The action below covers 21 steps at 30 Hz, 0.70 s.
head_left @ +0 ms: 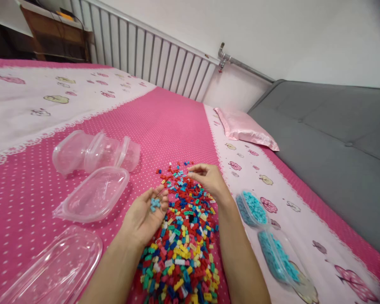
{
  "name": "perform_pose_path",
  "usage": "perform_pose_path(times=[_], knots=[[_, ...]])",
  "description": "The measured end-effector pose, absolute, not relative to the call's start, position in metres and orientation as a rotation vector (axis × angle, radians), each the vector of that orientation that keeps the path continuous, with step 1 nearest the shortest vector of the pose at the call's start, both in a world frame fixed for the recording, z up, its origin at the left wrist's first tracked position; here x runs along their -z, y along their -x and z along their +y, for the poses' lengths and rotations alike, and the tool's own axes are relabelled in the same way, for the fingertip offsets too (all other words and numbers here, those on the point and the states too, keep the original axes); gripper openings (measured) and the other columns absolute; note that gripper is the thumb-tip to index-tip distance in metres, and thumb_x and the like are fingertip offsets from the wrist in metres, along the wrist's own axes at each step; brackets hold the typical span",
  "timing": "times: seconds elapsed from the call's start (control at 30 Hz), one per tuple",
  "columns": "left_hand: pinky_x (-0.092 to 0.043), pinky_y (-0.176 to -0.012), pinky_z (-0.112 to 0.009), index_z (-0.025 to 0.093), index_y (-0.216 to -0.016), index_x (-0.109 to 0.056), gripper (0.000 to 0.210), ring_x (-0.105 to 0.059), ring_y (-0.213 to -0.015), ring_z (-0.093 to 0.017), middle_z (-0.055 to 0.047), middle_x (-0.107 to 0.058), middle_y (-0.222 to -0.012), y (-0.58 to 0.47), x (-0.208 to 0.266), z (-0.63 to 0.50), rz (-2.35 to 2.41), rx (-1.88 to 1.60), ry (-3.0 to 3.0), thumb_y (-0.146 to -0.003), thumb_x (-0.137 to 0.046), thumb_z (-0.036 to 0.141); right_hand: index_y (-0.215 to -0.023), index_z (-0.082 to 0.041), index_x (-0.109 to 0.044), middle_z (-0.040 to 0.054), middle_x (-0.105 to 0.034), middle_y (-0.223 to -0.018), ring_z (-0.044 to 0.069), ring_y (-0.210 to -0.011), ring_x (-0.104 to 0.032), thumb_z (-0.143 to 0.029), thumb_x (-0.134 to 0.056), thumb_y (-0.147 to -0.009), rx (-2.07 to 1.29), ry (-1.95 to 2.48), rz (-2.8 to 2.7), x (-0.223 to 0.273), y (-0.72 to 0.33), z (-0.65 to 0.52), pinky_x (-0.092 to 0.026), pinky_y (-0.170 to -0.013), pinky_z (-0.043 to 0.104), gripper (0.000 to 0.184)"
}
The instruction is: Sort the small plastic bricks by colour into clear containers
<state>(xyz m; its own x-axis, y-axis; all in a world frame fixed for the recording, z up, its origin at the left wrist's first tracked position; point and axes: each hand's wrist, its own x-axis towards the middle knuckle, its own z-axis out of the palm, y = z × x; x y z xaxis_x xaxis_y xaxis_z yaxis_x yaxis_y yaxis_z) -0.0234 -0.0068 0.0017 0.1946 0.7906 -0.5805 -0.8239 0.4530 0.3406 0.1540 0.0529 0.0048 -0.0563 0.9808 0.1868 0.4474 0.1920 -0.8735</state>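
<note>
My left hand (148, 213) is turned palm up and cupped, with several light blue toy bricks (155, 204) resting in the palm. A long heap of small toy bricks (185, 249) in red, yellow, green, blue and white lies on the bed between my forearms. Over the far end of this heap, my right hand (206, 177) points its thumb and fingertips down to the left in a pinch. Whatever is between those fingertips is too small to make out. Loose light blue bricks (179, 174) lie just left of them.
Two clear tubs of turquoise bricks (255, 207) (277, 257) stand on the right. To the left lie nested clear containers (96, 152) and clear plastic lids (95, 194) (53, 266). A pink pillow (245, 131) rests near the grey headboard (329, 139); a white radiator (152, 52) lines the wall.
</note>
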Motion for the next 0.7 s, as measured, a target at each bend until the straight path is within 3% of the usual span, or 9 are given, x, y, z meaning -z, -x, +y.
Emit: perform_pose_path(times=[0.1, 0.23, 0.4, 0.53, 0.7], knots=[[-0.049, -0.048, -0.020, 0.008, -0.079, -0.052, 0.023, -0.053, -0.055, -0.010, -0.007, -0.054, -0.069, 0.020, -0.003, -0.007, 0.757, -1.114, 0.037, -0.088, -0.032, 0.014, -0.083, -0.017, -0.067, 0.0033, -0.069, -0.077, 0.013, -0.069, -0.063, -0.030, -0.065, -0.068, -0.998, 1.143, -1.880, -0.026, -0.122, 0.023, -0.049, -0.066, 0.025, 0.020], [-0.044, -0.041, -0.018, 0.011, -0.073, -0.049, 0.023, -0.050, -0.049, -0.008, -0.004, -0.051, -0.064, 0.020, -0.001, -0.009, 0.726, -1.091, 0.045, -0.088, -0.032, 0.013, -0.094, -0.023, -0.066, 0.0015, -0.068, -0.089, 0.013, -0.078, -0.062, -0.026, -0.063, -0.072, -0.803, 1.117, -2.033, -0.033, -0.108, 0.010, -0.049, -0.070, 0.025, 0.022], [-0.018, -0.026, -0.014, 0.016, -0.061, -0.037, 0.030, -0.027, -0.031, -0.004, 0.005, -0.033, -0.048, 0.026, 0.000, -0.009, 0.702, -1.088, 0.108, -0.090, -0.030, 0.018, -0.102, -0.015, -0.063, 0.0085, -0.066, -0.100, 0.017, -0.092, -0.060, -0.010, -0.042, -0.080, -0.413, 1.457, -1.865, 0.000, -0.135, 0.049, -0.045, -0.086, 0.034, 0.030], [-0.016, -0.026, -0.015, 0.017, -0.060, -0.034, 0.032, -0.021, -0.027, -0.004, 0.008, -0.025, -0.045, 0.028, -0.001, -0.009, 0.693, -1.129, 0.099, -0.091, -0.029, 0.019, -0.112, -0.012, -0.057, 0.0125, -0.059, -0.115, 0.019, -0.107, -0.052, -0.007, -0.039, -0.081, -0.288, 1.474, -2.038, 0.038, -0.143, 0.077, -0.037, -0.096, 0.036, 0.037], [-0.016, -0.027, -0.016, 0.017, -0.060, -0.034, 0.032, -0.021, -0.027, -0.004, 0.007, -0.025, -0.045, 0.028, -0.004, -0.010, 0.694, -1.127, 0.090, -0.091, -0.029, 0.019, -0.109, -0.019, -0.059, 0.0073, -0.062, -0.109, 0.017, -0.105, -0.053, -0.014, -0.046, -0.081, -0.299, 1.399, -2.168, 0.058, -0.139, 0.083, -0.037, -0.096, 0.034, 0.031]])
